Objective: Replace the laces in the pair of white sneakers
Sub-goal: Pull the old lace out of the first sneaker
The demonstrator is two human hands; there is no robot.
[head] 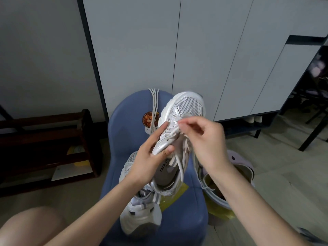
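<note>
A white and silver sneaker (188, 107) is held up over a blue chair (124, 125), toe pointing away. My left hand (147, 158) grips its side near the collar, thumb on the inner edge. My right hand (204, 137) pinches the white lace (174, 132) at the eyelets near the toe end. Loose lace hangs down past the tongue. The second white sneaker (140, 215) lies on the chair seat below, partly hidden by my left forearm. A bundle of spare white laces (154, 107) hangs over the chair's back.
A dark wooden shoe rack (48, 139) stands at the left. A pale bin (236, 167) with a lace end inside sits on the floor right of the chair. White cabinet doors (195, 50) rise behind. A yellow clear packet (170, 197) lies on the seat. My knee (30, 226) shows bottom left.
</note>
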